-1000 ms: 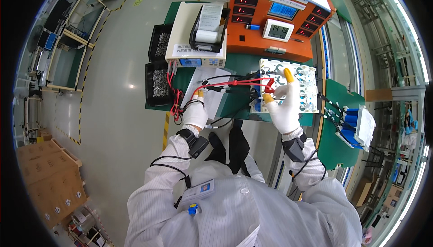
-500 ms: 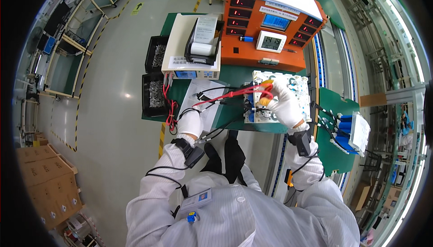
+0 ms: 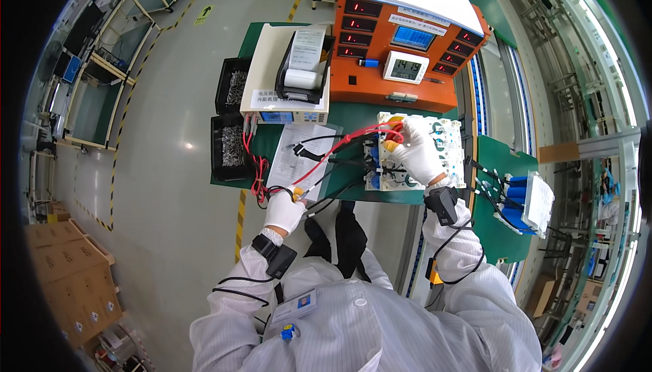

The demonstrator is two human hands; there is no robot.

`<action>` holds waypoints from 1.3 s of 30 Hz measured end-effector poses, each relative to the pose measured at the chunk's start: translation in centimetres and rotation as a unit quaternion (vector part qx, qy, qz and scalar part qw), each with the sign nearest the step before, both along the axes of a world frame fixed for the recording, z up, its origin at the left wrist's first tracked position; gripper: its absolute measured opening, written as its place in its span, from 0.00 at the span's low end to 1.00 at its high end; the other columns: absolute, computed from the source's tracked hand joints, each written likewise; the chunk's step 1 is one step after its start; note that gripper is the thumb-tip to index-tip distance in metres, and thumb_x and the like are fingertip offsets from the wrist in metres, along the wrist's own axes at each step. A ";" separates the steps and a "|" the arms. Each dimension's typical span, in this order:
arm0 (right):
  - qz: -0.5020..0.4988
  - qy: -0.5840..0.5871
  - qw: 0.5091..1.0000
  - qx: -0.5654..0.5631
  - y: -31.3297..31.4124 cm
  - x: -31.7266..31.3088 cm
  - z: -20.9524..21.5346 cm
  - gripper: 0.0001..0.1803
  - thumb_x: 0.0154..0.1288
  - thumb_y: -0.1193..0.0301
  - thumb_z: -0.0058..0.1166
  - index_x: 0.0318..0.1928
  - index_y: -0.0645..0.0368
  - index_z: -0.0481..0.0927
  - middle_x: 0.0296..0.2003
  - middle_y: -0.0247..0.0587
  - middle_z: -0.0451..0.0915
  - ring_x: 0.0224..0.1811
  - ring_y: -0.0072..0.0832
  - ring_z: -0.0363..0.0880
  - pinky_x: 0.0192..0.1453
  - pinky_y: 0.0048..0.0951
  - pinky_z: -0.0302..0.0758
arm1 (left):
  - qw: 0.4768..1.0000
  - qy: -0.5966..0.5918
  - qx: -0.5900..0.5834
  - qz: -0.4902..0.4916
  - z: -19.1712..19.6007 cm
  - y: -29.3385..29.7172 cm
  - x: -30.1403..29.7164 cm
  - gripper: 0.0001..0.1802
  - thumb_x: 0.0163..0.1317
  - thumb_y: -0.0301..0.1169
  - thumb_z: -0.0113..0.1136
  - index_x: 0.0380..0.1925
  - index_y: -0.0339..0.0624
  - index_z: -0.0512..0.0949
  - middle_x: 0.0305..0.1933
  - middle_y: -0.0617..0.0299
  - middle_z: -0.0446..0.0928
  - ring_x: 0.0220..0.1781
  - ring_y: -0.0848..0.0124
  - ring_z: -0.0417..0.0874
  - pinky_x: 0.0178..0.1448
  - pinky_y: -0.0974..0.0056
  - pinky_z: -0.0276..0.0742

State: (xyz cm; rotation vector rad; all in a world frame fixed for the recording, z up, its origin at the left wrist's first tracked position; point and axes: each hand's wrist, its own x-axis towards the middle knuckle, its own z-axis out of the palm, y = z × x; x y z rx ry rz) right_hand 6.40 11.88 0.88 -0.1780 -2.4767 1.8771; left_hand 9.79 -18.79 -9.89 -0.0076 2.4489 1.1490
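Observation:
My right hand (image 3: 420, 148), in a white glove, lies on a white pack of battery cells (image 3: 445, 137) on the green bench and grips a red and yellow test probe (image 3: 390, 142) at the pack's left side. A red lead (image 3: 336, 151) runs from that probe back toward my left hand. My left hand (image 3: 284, 210), also gloved, hangs at the bench's near edge, closed on the red and black leads and a small yellow piece. A printed paper sheet (image 3: 295, 158) lies just beyond it.
An orange tester (image 3: 401, 46) with several displays stands at the back of the green bench (image 3: 353, 110). A cream meter with a small printer (image 3: 288, 73) sits to its left. Two black bins of screws (image 3: 229, 120) hang at the left. Blue cells (image 3: 519, 199) lie right.
My left hand has come off the cell pack and dropped back to the bench's near edge, trailing the leads. My right hand has shifted left onto the probe at the pack's left side.

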 end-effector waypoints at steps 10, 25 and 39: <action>-0.006 0.020 0.998 0.054 0.0 -0.9 -1.7 0.15 0.58 0.81 0.60 0.46 0.64 0.74 0.36 0.40 0.80 0.37 0.19 0.77 0.41 0.22 0.74 | 0.976 -0.117 0.157 0.098 -0.8 0.4 0.4 0.09 0.61 0.31 0.60 0.36 0.36 0.80 0.25 0.60 0.79 0.20 0.73 0.76 0.26 0.66 0.70; -0.009 -0.025 0.999 0.028 -0.3 0.0 1.1 0.19 0.57 0.85 0.58 0.50 0.65 0.72 0.41 0.38 0.79 0.44 0.22 0.78 0.50 0.23 0.74 | 0.937 -0.204 0.234 0.163 -1.4 0.4 0.6 0.09 0.63 0.32 0.59 0.36 0.36 0.81 0.21 0.65 0.76 0.13 0.79 0.68 0.17 0.70 0.62; 0.096 0.223 0.912 0.331 -7.9 4.1 3.4 0.19 0.49 0.69 0.65 0.43 0.61 0.78 0.33 0.48 0.78 0.35 0.45 0.77 0.41 0.43 0.75 | 0.983 -0.043 0.145 0.105 0.4 0.7 0.2 0.12 0.57 0.28 0.63 0.40 0.36 0.81 0.28 0.61 0.80 0.27 0.76 0.77 0.33 0.69 0.72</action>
